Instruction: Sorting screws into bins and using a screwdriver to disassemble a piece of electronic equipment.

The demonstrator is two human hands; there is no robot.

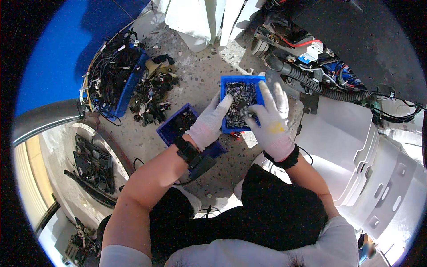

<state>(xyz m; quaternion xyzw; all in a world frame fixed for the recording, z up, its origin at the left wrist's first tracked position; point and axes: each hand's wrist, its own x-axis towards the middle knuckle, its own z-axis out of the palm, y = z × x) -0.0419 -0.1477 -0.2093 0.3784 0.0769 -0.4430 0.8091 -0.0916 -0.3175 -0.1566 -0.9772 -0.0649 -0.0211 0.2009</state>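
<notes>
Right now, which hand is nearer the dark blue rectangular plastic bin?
Left: your white gloved left hand overlaps that bin in view; the right hand is farther right.

Left hand (208,126), right hand (273,127) at blue bin (242,79).

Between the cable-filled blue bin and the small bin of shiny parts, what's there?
In the head view, a heap of mostly dark parts, speckled floor, then the left gloved hand.

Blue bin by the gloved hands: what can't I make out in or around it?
Head view:
Small grey pieces: too small to identify.
Floor of the blue bin: covered by those pieces.
Red item: partly hidden by the bin.
Right hand: its back hides any grip.
</notes>
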